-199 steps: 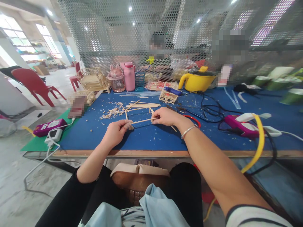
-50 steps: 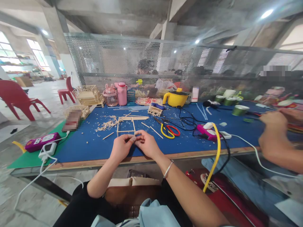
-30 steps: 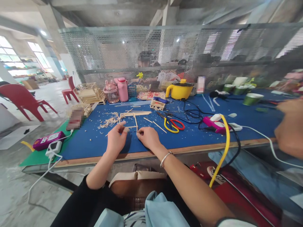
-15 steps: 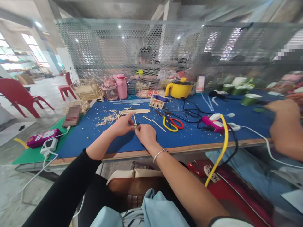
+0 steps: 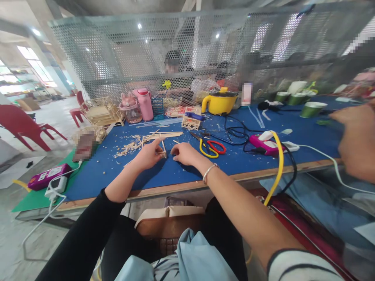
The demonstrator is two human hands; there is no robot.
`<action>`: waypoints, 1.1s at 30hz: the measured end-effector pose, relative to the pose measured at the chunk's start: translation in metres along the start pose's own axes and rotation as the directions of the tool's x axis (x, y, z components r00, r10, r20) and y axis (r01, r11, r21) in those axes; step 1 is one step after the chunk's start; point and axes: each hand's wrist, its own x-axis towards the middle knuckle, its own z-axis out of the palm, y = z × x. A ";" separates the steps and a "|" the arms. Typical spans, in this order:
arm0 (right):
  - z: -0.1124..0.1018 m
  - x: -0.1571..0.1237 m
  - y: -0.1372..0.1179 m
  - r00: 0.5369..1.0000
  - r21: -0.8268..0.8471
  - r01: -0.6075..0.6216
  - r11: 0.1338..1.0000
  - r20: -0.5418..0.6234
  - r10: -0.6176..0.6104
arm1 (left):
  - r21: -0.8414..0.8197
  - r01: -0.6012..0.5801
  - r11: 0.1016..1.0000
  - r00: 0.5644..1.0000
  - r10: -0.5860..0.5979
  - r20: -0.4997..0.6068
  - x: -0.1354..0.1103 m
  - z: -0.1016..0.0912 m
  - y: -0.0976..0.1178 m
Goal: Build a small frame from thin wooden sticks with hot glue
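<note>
My left hand (image 5: 150,155) is closed on a small frame of thin wooden sticks (image 5: 164,147), holding it just above the blue table mat. My right hand (image 5: 186,153) hovers low over the mat, right of the frame and apart from it. Its fingers are half curled with a small gap at the tips, and nothing shows between them. A short loose stick (image 5: 176,141) lies just beyond these fingers. Behind my left hand are a bundle of wooden strips (image 5: 170,135) and a heap of wood shavings (image 5: 131,146).
Scissors (image 5: 211,149) with red and yellow handles lie right of my right hand. Farther back stand a small wooden model (image 5: 191,122), a yellow pot (image 5: 223,103) and a pink bottle (image 5: 145,104). A power strip (image 5: 265,145) with cables lies right. A co-worker's arm (image 5: 359,136) reaches in there.
My right hand has come away from the frame and moved right, over where a loose stick lay. My left hand keeps the frame. The view has shifted slightly.
</note>
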 end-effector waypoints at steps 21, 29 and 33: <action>0.011 0.019 0.008 0.972 0.084 0.229 0.970 0.033 -0.233 | 0.067 0.007 0.998 0.998 -0.003 -0.069 -0.005 0.002 0.001; 0.013 0.019 0.007 0.973 0.080 0.226 0.971 0.027 -0.229 | 0.113 0.019 0.993 0.998 -0.013 -0.060 -0.007 0.004 0.000; 0.003 0.019 0.011 0.969 0.148 0.246 0.958 -0.015 -0.247 | 0.180 0.039 0.983 0.998 -0.031 -0.047 -0.008 0.003 0.002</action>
